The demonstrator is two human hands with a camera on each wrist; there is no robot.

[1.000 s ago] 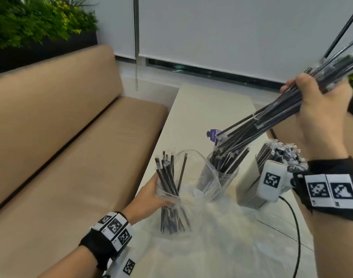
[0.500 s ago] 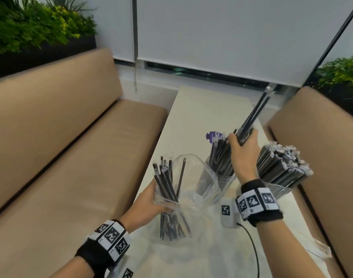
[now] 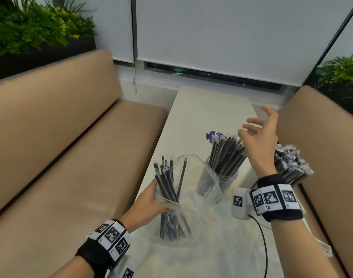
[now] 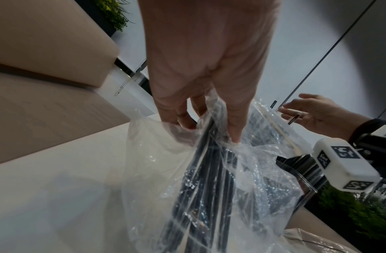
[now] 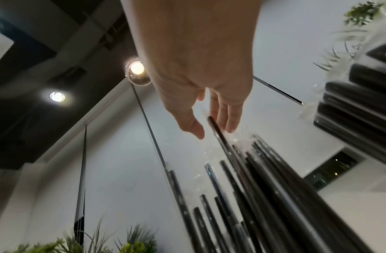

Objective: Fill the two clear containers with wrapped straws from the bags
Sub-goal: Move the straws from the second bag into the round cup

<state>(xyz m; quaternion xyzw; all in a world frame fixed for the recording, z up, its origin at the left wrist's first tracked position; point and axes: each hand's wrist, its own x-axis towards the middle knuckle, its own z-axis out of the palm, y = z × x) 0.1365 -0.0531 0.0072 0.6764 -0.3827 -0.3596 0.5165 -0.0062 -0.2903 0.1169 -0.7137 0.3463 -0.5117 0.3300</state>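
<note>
My left hand (image 3: 149, 205) grips a clear plastic bag (image 3: 191, 189) by its side, upright on the white table (image 3: 207, 109), with several black wrapped straws (image 3: 167, 183) inside; in the left wrist view the fingers (image 4: 233, 130) pinch the bag (image 4: 187, 171) round the straws. A clear round container (image 3: 221, 177) behind the bag holds a fanned bunch of black straws (image 3: 225, 155). My right hand (image 3: 259, 137) hovers open just right of that bunch, fingers spread, holding nothing. A second container (image 3: 291, 169) at the right is packed with wrapped straws, partly hidden by my right wrist.
Tan benches flank the narrow table: one at the left (image 3: 61, 147), one at the right (image 3: 327, 147). A purple label (image 3: 214, 135) lies behind the round container. Crumpled clear plastic (image 3: 211, 247) covers the near table. A black cable (image 3: 263, 243) runs from my right wrist.
My right hand lowered a bunch of straws into the round container, let go, and now hovers open beside it. My left hand kept its hold on the bag.
</note>
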